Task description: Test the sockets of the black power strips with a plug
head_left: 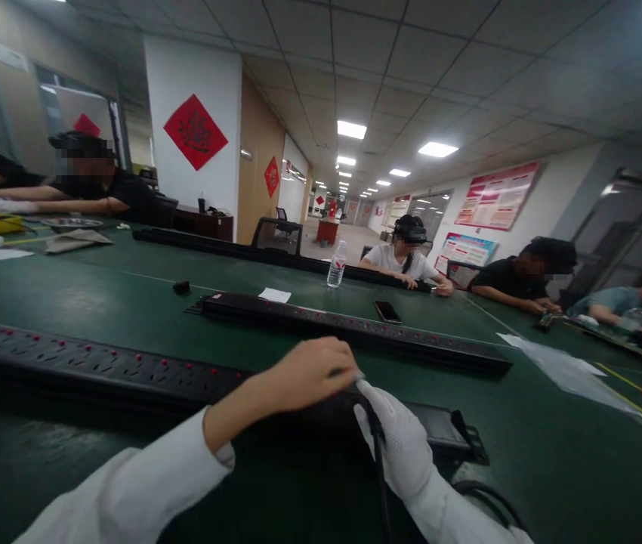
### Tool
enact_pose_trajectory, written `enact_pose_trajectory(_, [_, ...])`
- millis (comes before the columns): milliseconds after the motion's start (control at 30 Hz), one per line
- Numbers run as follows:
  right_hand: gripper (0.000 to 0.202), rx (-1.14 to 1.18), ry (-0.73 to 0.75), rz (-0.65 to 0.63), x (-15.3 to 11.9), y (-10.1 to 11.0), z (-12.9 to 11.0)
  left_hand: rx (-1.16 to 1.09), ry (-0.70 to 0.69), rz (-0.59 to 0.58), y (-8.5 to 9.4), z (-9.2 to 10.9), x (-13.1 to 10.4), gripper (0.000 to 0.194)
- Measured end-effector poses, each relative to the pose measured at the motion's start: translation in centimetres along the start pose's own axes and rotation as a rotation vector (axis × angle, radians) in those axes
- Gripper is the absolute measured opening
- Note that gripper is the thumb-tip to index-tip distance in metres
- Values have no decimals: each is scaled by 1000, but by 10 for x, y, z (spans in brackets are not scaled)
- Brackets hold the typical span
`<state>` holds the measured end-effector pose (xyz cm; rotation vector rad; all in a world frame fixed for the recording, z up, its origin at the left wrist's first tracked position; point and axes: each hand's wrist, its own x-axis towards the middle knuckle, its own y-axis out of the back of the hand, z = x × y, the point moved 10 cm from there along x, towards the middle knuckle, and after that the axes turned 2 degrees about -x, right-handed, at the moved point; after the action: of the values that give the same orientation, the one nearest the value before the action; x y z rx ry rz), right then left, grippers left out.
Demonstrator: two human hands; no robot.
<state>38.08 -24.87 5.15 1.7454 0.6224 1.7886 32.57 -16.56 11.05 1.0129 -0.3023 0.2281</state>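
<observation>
My bare left hand (314, 372) is closed in a pinch at the fingertips of my right hand. What it pinches, a small pale spot, is too small to make out. My right hand (397, 438), in a white glove, is closed around a black cable (378, 468) that hangs toward me. Beneath both hands lies a long black power strip (100, 370) with a row of sockets and red dots. Its right end has a metal bracket (471, 444), and my hands and forearm hide part of its middle.
A second black power strip (349, 326) lies beyond, with a phone (387, 311), a water bottle (336, 264), a paper slip (274, 295) and a small black piece (181, 287) near it. Plastic sheeting (570, 374) is at right. Several people sit around the green table (570, 476).
</observation>
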Motion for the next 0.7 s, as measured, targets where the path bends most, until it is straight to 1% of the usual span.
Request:
enact_pose_trajectory(33, [40,0,-9,-22,0,-2,0,110,84,40,4,-32,3,41])
enact_pose_trajectory(67, [41,-3,-14,-41,0,-4,0,158,136,19,0,-58,4,41])
enact_pose_trajectory(100, [41,-7,-14,-40,0,-4,0,166,166,-19,-9,-80,3,41])
enact_pose_trajectory(133, [41,-11,-7,-38,0,-4,-1,154,187,-44,-18,-96,3,42])
enact_pose_trajectory(167, [40,-15,1,-40,0,-4,-2,130,196,-77,-28,-107,2,43])
enact_pose_trajectory(200, [39,-19,7,-42,1,-4,-3,103,196,-107,-37,-113,0,44])
enact_pose_trajectory(267, [38,-25,8,-45,1,-4,-4,49,184,-157,-51,-115,-1,47])
enact_pose_trajectory(367, [39,-23,-16,-49,1,-5,-1,25,162,-209,-63,-110,-3,51])
enact_pose_trajectory(533, [40,0,-44,-82,1,-8,0,70,168,-245,-69,-112,-4,60])
enact_pose_trajectory(700, [40,18,-64,-108,1,-10,1,55,190,-270,-69,-115,-6,63])
